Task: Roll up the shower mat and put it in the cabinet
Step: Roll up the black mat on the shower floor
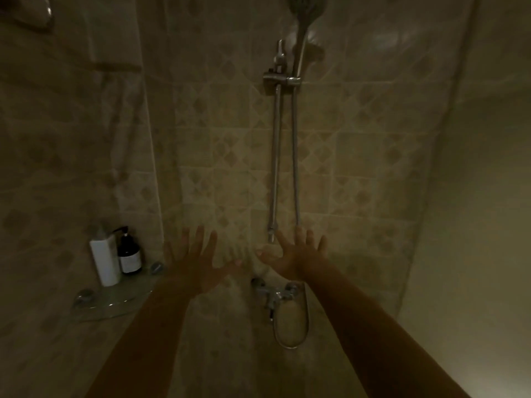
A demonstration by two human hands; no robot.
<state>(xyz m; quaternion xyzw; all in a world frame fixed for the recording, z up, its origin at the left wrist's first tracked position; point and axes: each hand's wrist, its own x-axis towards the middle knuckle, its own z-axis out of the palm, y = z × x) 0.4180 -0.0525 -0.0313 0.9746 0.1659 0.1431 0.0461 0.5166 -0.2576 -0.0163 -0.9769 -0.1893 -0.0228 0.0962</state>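
I face a dim tiled shower wall. My left hand [195,259] is stretched out in front of me, palm away, fingers spread and holding nothing. My right hand [296,251] is held out the same way beside it, fingers apart, just in front of the lower end of the shower rail [274,168]. Neither hand touches anything. No shower mat and no cabinet appear in this view.
A chrome mixer tap [275,295] sits on the wall below my hands, its hose [296,168] running up to the shower head [307,7]. A glass corner shelf [109,304] at the left holds a white bottle [105,259] and a dark pump bottle [129,254]. A plain wall stands at the right.
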